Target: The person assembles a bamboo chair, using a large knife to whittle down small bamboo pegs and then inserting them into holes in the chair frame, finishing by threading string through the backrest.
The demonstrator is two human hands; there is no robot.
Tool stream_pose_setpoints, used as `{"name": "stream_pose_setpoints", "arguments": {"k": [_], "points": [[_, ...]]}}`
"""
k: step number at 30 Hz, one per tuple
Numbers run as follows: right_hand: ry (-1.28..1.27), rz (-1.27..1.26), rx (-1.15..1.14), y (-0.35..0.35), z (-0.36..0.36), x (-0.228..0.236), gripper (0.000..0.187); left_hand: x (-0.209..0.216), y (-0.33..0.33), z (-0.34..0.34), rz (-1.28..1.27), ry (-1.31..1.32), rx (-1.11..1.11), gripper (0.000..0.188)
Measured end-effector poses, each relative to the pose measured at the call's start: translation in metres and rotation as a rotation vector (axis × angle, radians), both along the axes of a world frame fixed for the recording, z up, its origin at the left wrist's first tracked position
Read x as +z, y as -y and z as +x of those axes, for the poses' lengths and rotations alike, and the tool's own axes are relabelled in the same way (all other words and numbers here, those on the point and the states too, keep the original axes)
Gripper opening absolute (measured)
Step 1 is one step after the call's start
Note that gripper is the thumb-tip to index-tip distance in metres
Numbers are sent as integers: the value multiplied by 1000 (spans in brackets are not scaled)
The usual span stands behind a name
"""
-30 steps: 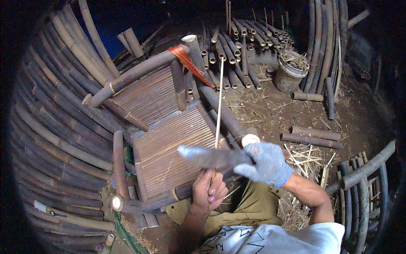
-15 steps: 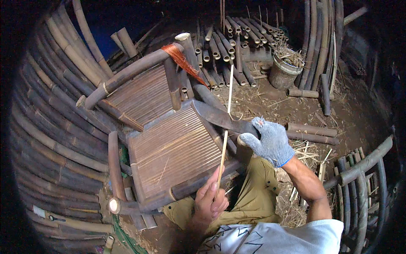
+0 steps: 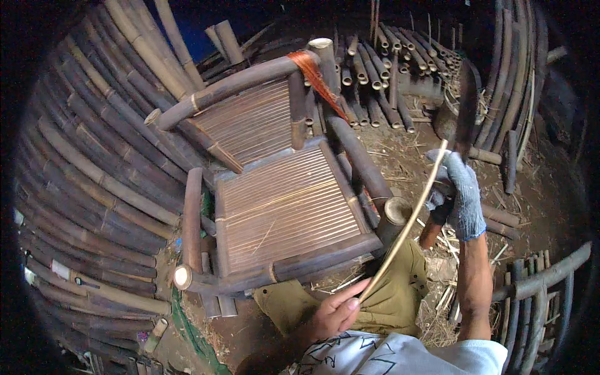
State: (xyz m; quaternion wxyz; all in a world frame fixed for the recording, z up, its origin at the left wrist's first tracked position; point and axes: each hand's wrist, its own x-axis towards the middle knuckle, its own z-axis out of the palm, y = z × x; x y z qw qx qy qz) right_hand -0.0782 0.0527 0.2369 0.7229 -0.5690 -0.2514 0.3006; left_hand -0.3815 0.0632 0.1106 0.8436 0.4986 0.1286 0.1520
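My bare left hand (image 3: 337, 310) is closed on the lower end of a thin pale bamboo strip (image 3: 406, 234), which slants up and to the right over my knee. My right hand (image 3: 464, 194), in a grey knit glove, grips a broad-bladed knife (image 3: 466, 109). Its dark blade points up and away, and the glove hides part of the handle. The strip's far tip passes in front of the glove; whether they touch I cannot tell. A bamboo chair (image 3: 294, 215) with a slatted seat and back stands before me, left of the strip.
Orange cord (image 3: 314, 76) wraps the chair's back corner. Cut bamboo poles (image 3: 375, 69) are stacked at the far side, near a bucket (image 3: 445, 120). Long dark poles (image 3: 94, 181) line the left. A bamboo frame (image 3: 537, 281) stands at right; shavings (image 3: 447, 269) litter the ground.
The knife has swung from lying across the strip to upright at the right. My left hand has moved right and down, tilting the strip rightward. The whole view has shifted.
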Motion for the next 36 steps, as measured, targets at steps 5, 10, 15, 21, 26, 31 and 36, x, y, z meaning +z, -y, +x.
{"name": "stream_pose_setpoints", "arguments": {"k": [5, 10, 15, 21, 26, 31, 36], "points": [[11, -5, 26, -28, -12, -7, 26, 19, 1, 12, 63, -141, 26, 47], [302, -179, 62, -43, -14, -11, 30, 33, -33, 44, -140, 68, 70, 48], [1249, -164, -44, -16, -39, -21, 38, 51, -64, 50, -465, 402, 174, 49], [1442, -196, 156, 5, -57, -38, 49, 50, -57, 59, -479, 344, 178, 48], [1416, -184, 4, -2, -42, -43, 50, 42, -46, 49, -326, 318, 178, 50], [1419, -257, -13, -3, -34, -37, 52, 37, -46, 42, -243, 285, 164, 51], [1450, -284, -40, -4, -28, -38, 53, 34, -43, 36, -282, 259, 165, 52]]}}
